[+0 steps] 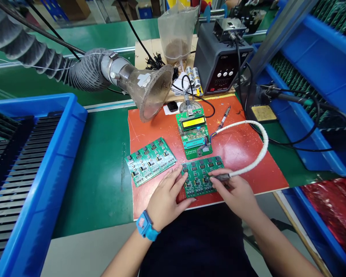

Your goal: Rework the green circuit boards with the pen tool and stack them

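A green circuit board panel [200,177] with several small digit displays lies on the red mat. My left hand [168,194], with a blue band at the wrist, rests its outstretched fingers at the panel's left end, the thumb spread apart along the near edge. In my right hand [238,192] is a dark probe [221,177] on a white-wrapped cable; thumb and fingers pinch it low over the panel's right half. Its tip is too small to tell whether it touches. Just beyond the panel sits a green programmer board [192,134] with a lit yellow screen, joined to the cable.
Left of the panel lies another circuit board panel [151,161]. A fume extractor hood [155,92] hangs above the red mat [259,165]. Behind stand a soldering station [222,61] and a plastic bag [177,34]. A blue bin [60,154] flanks the left; a pen [225,116] lies right.
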